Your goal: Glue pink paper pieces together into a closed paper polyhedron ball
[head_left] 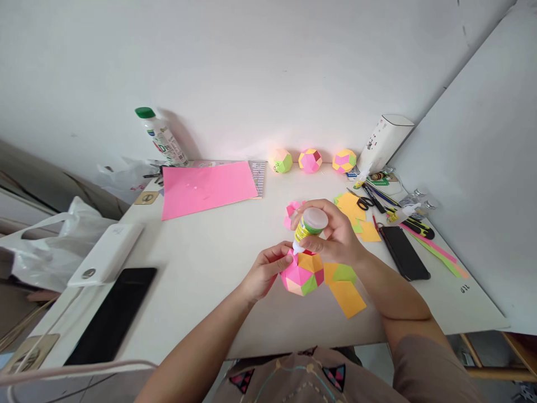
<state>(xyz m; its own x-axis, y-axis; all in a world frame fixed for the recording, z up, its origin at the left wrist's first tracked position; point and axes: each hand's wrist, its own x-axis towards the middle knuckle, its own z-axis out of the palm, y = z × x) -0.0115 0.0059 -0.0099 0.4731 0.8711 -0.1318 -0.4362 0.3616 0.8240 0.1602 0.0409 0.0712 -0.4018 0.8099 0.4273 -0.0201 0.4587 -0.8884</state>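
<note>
In my right hand [333,232] a glue bottle [308,226] with a yellow-green label is tipped nozzle-down. Its tip meets, or nearly meets, the upper edge of a multicoloured folded-paper ball [302,277]. The fingers of my left hand [267,270] pinch that ball at its upper left. Pink, orange, green and peach facets cover the ball, and its top looks partly open. Behind the bottle lie small pink paper pieces [290,212], partly hidden by my right hand. Orange and green paper squares [348,299] rest just right of the ball.
Three paper balls [310,160] line the wall. Scissors [364,202], a second glue bottle [403,214] and a black phone [405,253] lie right. A pink sheet [210,190], a white power bank [107,254] and a dark tablet-like slab [113,313] are left.
</note>
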